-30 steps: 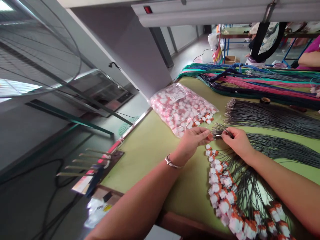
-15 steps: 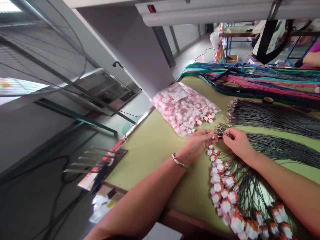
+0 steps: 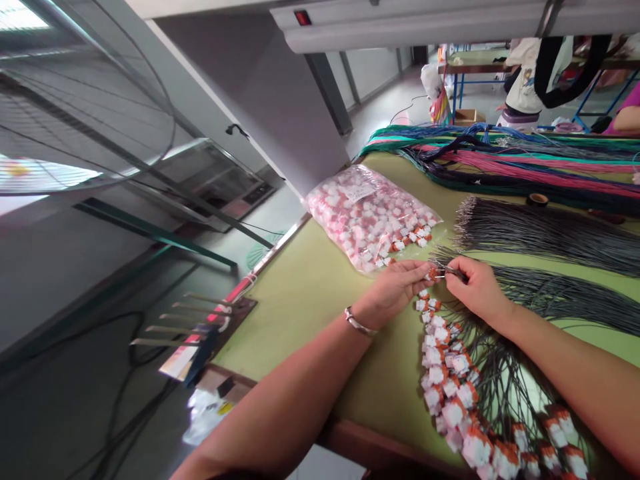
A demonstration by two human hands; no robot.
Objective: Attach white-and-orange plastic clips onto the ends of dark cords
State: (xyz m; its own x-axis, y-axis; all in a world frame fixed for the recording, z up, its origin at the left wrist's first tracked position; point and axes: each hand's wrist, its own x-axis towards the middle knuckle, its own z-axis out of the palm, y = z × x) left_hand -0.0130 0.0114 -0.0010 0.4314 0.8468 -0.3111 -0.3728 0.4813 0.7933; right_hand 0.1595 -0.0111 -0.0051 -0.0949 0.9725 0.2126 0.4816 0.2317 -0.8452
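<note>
Pinched in the fingertips of my left hand (image 3: 403, 283) is a small white-and-orange connector (image 3: 431, 273). My right hand (image 3: 473, 283) is closed on a dark wire (image 3: 456, 272), whose tip points at the connector; whether it is inside cannot be made out. Just below my hands runs a curved row of white-and-orange connectors (image 3: 453, 413) on black wires (image 3: 500, 373). Beyond my left hand lies a clear plastic bag (image 3: 363, 193) full of loose connectors. A bundle of black wires (image 3: 555, 293) stretches to the right behind my right hand.
Another black wire bundle (image 3: 540, 233) and a roll of tape (image 3: 537, 199) lie farther back. Coloured wires (image 3: 500, 160) cross the far side of the table (image 3: 295, 300). A pronged rack (image 3: 200, 327) sits at the left edge. A light fixture (image 3: 425, 27) hangs overhead.
My hands stay almost in place, still holding the connector and wire close together. In the background, the white-clad figure and dark strap past the far table edge have shifted.
</note>
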